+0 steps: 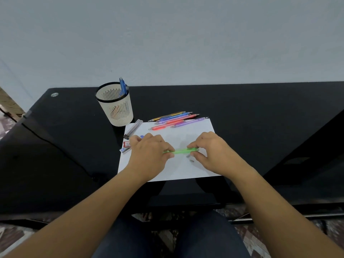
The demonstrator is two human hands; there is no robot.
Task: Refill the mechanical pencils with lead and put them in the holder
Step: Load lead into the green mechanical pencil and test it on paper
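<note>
Green pencil [181, 151]: held low over the white paper [186, 133], between both hands.
Left hand [149, 151]: pinches its left end.
Right hand [210, 151]: pinches its right end.
Step, likely: working the cap at one end. Keep one grip steady, pull straight along the barrel, and stay over the paper.
Axis: runs left to right, nearly level; the tip end cannot be told.
Beyond: lead cases [128, 144] at the paper's left edge, spare pencils [175, 119] at its far edge, holder [117, 108] behind-left.
</note>
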